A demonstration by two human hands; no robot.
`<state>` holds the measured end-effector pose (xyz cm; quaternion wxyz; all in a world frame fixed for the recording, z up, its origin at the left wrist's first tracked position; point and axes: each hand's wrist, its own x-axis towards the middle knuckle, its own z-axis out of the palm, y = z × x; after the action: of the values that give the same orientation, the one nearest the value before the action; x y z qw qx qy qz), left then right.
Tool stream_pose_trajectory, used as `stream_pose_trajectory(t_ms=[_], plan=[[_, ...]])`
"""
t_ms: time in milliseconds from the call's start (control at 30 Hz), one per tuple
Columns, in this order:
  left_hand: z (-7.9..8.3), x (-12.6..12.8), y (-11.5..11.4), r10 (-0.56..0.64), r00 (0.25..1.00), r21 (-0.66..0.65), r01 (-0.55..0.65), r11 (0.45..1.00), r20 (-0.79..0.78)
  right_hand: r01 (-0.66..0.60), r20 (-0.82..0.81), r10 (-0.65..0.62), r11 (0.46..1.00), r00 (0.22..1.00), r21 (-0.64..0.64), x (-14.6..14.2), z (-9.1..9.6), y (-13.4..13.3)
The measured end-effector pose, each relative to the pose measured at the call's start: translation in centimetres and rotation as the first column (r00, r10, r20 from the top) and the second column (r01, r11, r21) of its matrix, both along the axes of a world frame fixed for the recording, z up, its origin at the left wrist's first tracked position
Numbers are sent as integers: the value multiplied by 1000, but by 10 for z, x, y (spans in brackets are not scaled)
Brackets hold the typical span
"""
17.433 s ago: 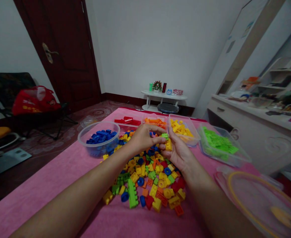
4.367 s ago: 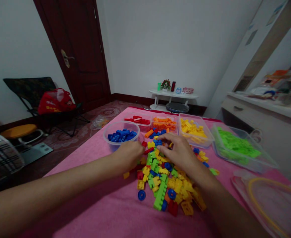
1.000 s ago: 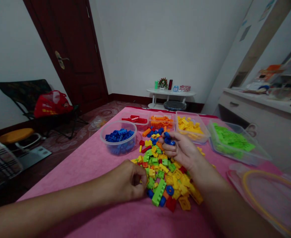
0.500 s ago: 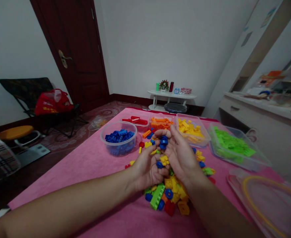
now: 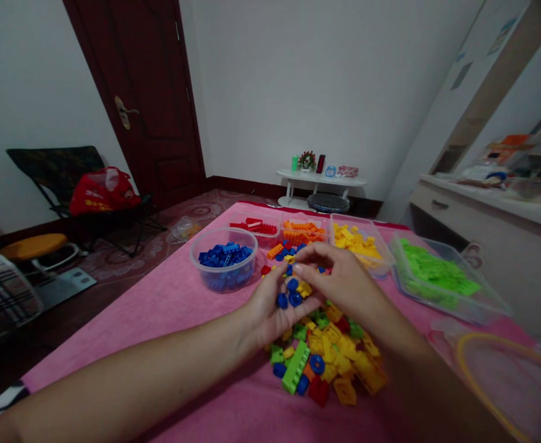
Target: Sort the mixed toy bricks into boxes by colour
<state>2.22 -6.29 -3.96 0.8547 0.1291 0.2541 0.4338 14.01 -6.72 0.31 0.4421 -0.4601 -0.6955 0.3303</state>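
A room in a home is suggested by what is seen. On the left, a dark panelled door (image 5: 148, 80) is fitted with a lever handle (image 5: 123, 112), and near it a folding chair (image 5: 55, 163) is loaded with a red bag (image 5: 101, 192). A yellow-topped stool (image 5: 34, 246) is placed on the patterned floor (image 5: 215, 200). Against the plain wall (image 5: 307, 80), a low white table (image 5: 319, 178) is topped with small objects (image 5: 320, 163) — a flowering plant (image 5: 306, 160) among them. On the right, a drawer cabinet (image 5: 464, 215) is crowded with household clutter (image 5: 512, 147), and in front toy bricks (image 5: 341, 354) are spread on a pink cloth (image 5: 159, 307).
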Motion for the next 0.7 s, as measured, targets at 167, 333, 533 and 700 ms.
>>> stream_pose_trajectory(t_ms=[167, 333, 533, 700], plan=[[2, -5, 5, -49, 997, 45, 47, 998, 61, 32, 596, -60, 998, 801, 56, 17, 2, 3], [3, -11, 4, -25, 1000, 29, 25, 999, 16, 8, 561, -34, 999, 827, 49, 17, -2, 4], [28, -38, 17, 199, 966, 57, -192, 980, -164, 58, 389, -84, 995, 917, 78, 30, -2, 13], [47, -73, 47, 426, 858, 270, -355, 895, -285, 161, 633, -176, 984, 754, 81, 40, -7, 19]])
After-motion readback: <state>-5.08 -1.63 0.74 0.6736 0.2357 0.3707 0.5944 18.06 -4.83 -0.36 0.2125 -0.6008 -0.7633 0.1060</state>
